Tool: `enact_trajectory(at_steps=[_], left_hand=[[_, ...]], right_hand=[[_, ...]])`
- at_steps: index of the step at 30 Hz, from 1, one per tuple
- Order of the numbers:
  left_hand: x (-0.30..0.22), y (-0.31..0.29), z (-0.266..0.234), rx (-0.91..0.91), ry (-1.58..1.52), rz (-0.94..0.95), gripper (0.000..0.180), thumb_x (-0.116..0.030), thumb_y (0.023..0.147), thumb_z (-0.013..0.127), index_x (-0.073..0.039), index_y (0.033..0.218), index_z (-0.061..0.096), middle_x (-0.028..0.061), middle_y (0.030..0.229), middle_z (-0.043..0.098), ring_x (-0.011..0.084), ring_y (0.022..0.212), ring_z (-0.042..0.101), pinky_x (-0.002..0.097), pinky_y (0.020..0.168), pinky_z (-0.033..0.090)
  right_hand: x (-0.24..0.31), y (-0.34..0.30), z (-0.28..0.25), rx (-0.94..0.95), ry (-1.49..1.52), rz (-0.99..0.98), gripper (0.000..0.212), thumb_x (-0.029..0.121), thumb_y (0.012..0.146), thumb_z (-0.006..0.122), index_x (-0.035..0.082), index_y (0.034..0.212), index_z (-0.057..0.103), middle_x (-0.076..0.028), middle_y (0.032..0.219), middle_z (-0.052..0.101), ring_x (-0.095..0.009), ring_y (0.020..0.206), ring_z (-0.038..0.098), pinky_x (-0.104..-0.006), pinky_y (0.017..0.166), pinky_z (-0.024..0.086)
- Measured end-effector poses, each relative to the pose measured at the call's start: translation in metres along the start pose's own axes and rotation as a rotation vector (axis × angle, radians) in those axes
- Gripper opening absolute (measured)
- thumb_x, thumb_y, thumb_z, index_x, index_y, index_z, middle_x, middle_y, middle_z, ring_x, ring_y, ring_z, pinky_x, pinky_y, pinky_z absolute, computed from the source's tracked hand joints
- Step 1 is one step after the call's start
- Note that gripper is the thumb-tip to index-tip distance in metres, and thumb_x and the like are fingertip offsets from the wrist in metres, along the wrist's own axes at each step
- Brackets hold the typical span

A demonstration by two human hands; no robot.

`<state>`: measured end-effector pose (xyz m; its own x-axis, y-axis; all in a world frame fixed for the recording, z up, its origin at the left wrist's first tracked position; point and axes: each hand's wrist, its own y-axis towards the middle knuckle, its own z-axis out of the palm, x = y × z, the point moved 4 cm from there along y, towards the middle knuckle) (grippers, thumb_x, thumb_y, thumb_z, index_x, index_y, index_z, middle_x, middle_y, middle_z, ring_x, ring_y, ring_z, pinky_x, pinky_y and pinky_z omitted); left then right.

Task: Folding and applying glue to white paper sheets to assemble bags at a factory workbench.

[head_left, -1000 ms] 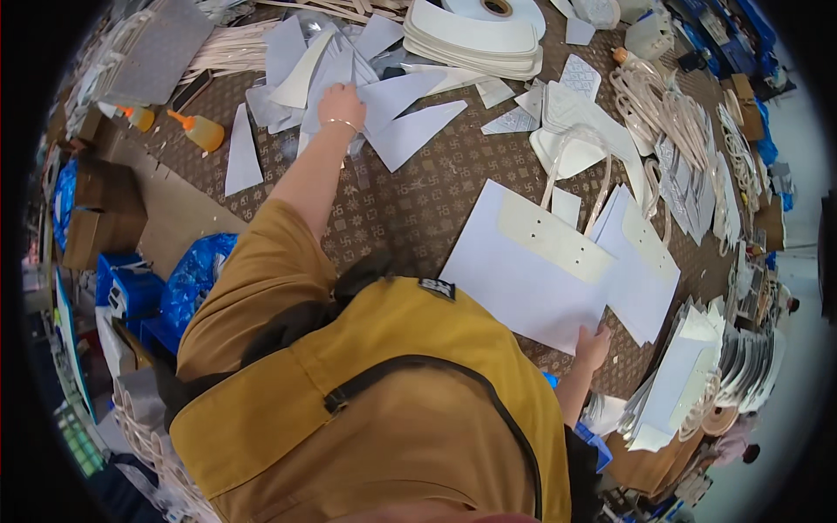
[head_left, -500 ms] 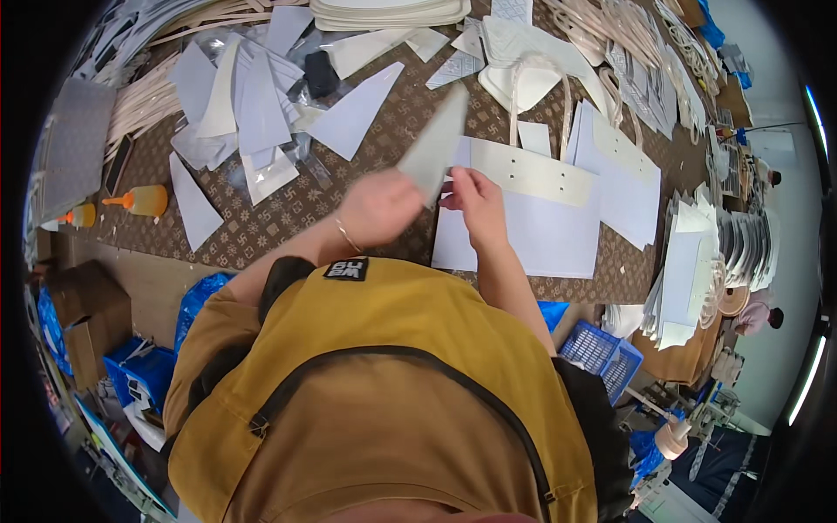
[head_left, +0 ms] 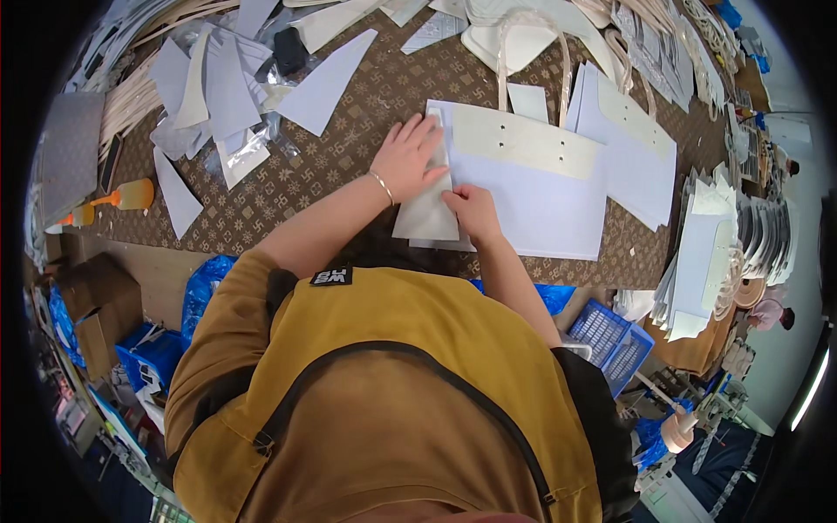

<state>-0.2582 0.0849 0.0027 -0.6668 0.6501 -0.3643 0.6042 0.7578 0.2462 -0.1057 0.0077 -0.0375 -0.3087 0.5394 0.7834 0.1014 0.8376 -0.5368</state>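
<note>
A pale tapered panel [head_left: 429, 216] lies along the left edge of a white bag panel [head_left: 540, 205]. My left hand [head_left: 410, 159] rests flat on the upper part of the tapered panel, fingers spread. Where the two edges meet, my right hand [head_left: 473, 212] is closed, thumb and curled fingers pinching at the tapered panel's right edge; the fingertips are partly hidden. The bag panel has a cream band [head_left: 527, 146] with several dark holes along its top. A looped pale handle [head_left: 501, 65] rises from behind it.
Another white bag panel [head_left: 641, 166] lies at the right. White triangular pieces [head_left: 327, 83] are spread over the patterned brown table [head_left: 288, 205] at the left, near an orange-capped bottle [head_left: 135, 194]. Stacked panels [head_left: 693, 261] stand at the right edge; blue baskets [head_left: 610, 336] sit below.
The tapered panel has come down from a raised tilt to lie against the bag panel's left edge. My left hand has moved up and right and now lies flat on it.
</note>
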Motion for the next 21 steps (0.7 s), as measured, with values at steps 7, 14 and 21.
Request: enact_trajectory(at_steps=[7,14,21], left_hand=[[0.006,0.012,0.013,0.140,0.127,-0.085,0.061,-0.044,0.085,0.053,-0.006,0.131,0.040,0.0166,0.139,0.033,0.0332,0.128,0.031,0.0471,0.104,0.026],[0.007,0.010,0.017,0.123,0.177,-0.090,0.065,-0.046,0.085,0.050,-0.003,0.133,0.038,0.0163,0.141,0.032,0.0317,0.129,0.030,0.0482,0.105,0.024],[0.006,0.010,0.020,0.141,0.211,-0.126,0.067,-0.045,0.085,0.050,-0.002,0.134,0.036,0.0158,0.143,0.029,0.0305,0.130,0.030,0.0480,0.105,0.024]], right_hand=[[0.012,0.005,0.001,-0.034,-0.124,-0.104,0.024,0.020,0.075,0.065,-0.004,0.074,0.063,-0.005,0.058,0.055,-0.011,0.054,0.047,-0.0291,0.051,0.039],[0.017,0.005,0.003,-0.050,-0.263,-0.144,0.030,0.026,0.075,0.063,-0.003,0.075,0.064,-0.015,0.064,0.060,-0.022,0.057,0.055,-0.0348,0.056,0.044],[0.024,0.004,0.006,-0.087,-0.398,-0.213,0.033,0.031,0.077,0.061,-0.002,0.078,0.064,-0.020,0.070,0.062,-0.033,0.066,0.061,-0.0390,0.063,0.047]])
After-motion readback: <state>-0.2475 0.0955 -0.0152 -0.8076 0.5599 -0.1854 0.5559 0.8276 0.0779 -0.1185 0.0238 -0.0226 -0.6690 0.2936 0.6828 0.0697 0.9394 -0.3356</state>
